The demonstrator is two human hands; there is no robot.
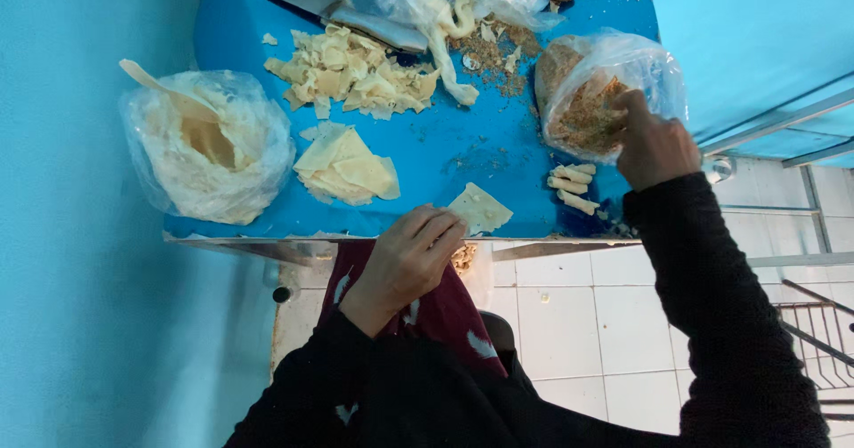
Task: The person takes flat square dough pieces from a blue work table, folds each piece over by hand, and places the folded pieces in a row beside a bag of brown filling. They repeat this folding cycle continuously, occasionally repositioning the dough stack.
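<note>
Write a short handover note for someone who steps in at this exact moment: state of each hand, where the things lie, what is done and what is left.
Left hand: at the table's near edge, fingertips on a single pastry sheet; not gripping it.
Right hand: reaching into the open plastic bag of brown crumb filling; the fingers are hidden inside.
On the blue table: a stack of cut sheets, a pile of scraps, a bag of pale dough, a knife.
Done: a few finished rolls lie beside the filling bag.
Left: the single sheet is still unfilled and flat; the stack is untouched.
</note>
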